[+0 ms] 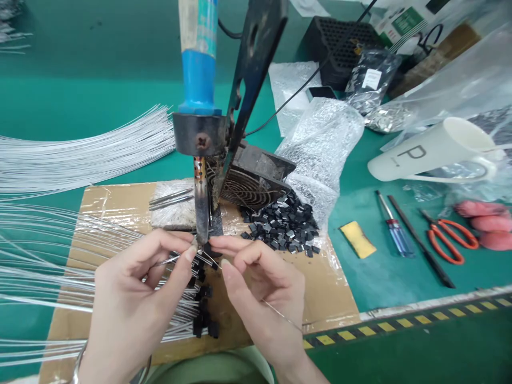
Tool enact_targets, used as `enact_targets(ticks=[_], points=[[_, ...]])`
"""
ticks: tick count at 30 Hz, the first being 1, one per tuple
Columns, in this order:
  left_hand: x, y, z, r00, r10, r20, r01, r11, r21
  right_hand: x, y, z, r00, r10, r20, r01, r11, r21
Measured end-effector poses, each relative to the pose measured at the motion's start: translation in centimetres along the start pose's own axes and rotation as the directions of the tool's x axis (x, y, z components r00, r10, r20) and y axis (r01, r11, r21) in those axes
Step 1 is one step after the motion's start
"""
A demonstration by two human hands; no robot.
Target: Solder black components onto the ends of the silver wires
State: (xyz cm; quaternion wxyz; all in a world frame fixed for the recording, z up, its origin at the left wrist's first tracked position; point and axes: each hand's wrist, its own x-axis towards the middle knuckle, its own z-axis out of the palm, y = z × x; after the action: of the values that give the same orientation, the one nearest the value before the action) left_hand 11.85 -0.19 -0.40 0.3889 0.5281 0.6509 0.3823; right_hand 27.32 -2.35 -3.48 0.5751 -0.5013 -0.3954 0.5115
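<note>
A soldering iron (199, 80) with a blue handle hangs tip-down in a black metal stand (256, 58). My left hand (140, 288) is pinched beside its tip, on what looks like a thin white wire; the fingertips hide most of it. My right hand (264, 288) pinches a thin solder wire (282, 313), which runs across the palm and points toward the iron's tip. Below the tip, white wires with black connectors (204, 309) at their ends lie in a row on the cardboard (320, 298).
A heap of small black connectors (286, 224) lies beside a black fan (256, 181). To the left is a bundle of white wires (80, 154). A yellow sponge (357, 239), screwdriver (394, 226), orange-handled pliers (452, 237) and white mug (432, 149) are on the right.
</note>
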Motion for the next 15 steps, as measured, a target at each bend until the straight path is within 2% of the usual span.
enact_targets(ticks=[15], points=[[0.16,-0.14,0.24,0.999,0.042,-0.033,-0.042,0.999,-0.011,-0.32,0.35,0.04,1.000,-0.024,-0.020,0.024,0.999,0.023]])
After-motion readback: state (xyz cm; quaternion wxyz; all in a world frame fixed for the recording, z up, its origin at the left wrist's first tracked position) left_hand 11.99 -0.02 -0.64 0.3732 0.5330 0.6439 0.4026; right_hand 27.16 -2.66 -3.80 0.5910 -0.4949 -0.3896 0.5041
